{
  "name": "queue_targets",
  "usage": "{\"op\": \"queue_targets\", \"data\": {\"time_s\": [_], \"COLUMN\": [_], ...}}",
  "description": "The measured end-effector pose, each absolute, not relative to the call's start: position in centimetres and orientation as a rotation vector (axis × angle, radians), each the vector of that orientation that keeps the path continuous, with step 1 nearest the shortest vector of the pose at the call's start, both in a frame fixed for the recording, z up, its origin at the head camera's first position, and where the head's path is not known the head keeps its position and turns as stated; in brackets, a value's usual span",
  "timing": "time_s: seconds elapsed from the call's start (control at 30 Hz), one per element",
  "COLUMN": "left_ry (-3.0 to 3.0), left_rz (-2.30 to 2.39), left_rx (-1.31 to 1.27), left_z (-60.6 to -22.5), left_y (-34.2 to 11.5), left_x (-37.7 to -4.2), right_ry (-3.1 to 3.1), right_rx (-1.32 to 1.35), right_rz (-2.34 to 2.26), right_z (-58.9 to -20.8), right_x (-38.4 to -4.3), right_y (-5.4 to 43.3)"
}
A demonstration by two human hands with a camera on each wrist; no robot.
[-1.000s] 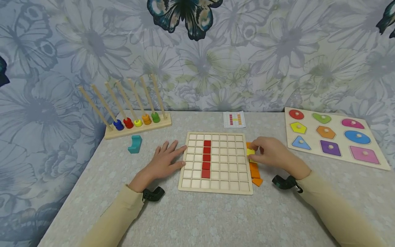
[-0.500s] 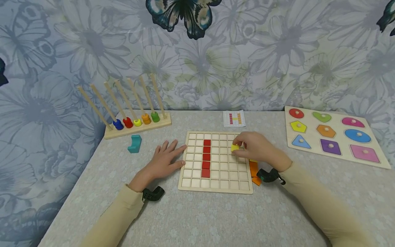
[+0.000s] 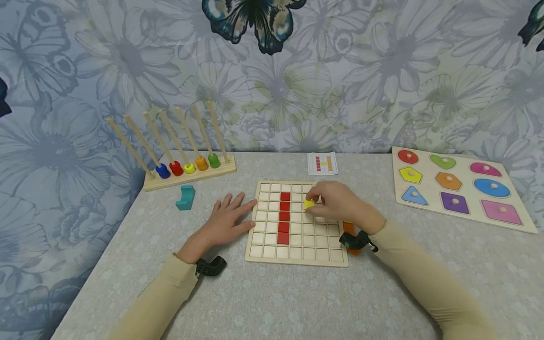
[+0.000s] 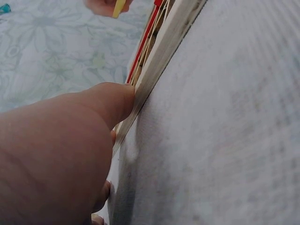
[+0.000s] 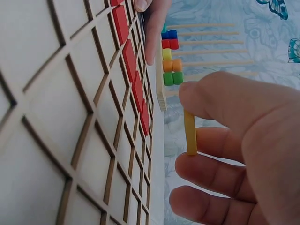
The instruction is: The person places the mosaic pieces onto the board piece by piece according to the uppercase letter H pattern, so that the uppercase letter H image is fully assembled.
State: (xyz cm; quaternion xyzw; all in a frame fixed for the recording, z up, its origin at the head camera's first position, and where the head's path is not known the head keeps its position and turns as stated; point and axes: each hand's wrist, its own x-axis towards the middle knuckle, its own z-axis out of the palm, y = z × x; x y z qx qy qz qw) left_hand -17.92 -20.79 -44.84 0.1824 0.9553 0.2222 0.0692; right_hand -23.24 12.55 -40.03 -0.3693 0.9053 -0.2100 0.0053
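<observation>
My right hand (image 3: pixel 346 205) pinches a yellow square tile (image 3: pixel 309 204) between thumb and fingers. It holds the tile above the right part of a wooden grid board (image 3: pixel 297 262). In the right wrist view the tile (image 5: pixel 190 133) stands edge-on, apart from the board. Several red tiles (image 3: pixel 284 216) form one column in the cells left of the board's middle. My left hand (image 3: pixel 223 224) lies spread on the table, its thumb and index fingertip touching the board's left edge. Orange tiles (image 3: pixel 349 228) beside the right edge are partly hidden by my right wrist.
Behind the board lies a small card (image 3: pixel 322 164) with a coloured grid pattern. A peg stand (image 3: pixel 191 174) with coloured rings and a teal block (image 3: pixel 186 198) are at left. A shape puzzle board (image 3: pixel 463 189) lies at right.
My right hand has lifted the yellow tile from beside the board's right edge and carried it left over the grid. My left hand has stayed in place.
</observation>
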Motion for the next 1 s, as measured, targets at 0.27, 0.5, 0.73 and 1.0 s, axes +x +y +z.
{"op": "queue_targets", "data": {"time_s": [0.27, 0.5, 0.73, 1.0], "left_ry": [2.878, 2.878, 2.884, 2.891], "left_rz": [0.677, 0.677, 0.678, 0.673], "left_rx": [0.556, 0.548, 0.552, 0.551], "left_z": [-44.9, -44.9, -45.1, -45.0], "left_y": [-20.8, -20.8, -20.8, -20.8], "left_x": [-18.0, -17.9, -17.9, -17.9], "right_ry": [2.814, 2.812, 2.782, 2.792], "right_rx": [-1.250, -1.247, -1.235, -1.244], "right_rz": [-0.656, -0.661, -0.626, -0.575], "right_z": [-40.7, -41.2, -41.6, -42.1], "right_x": [-23.4, -23.4, -23.3, -23.4], "right_y": [11.6, 11.0, 10.5, 10.1]}}
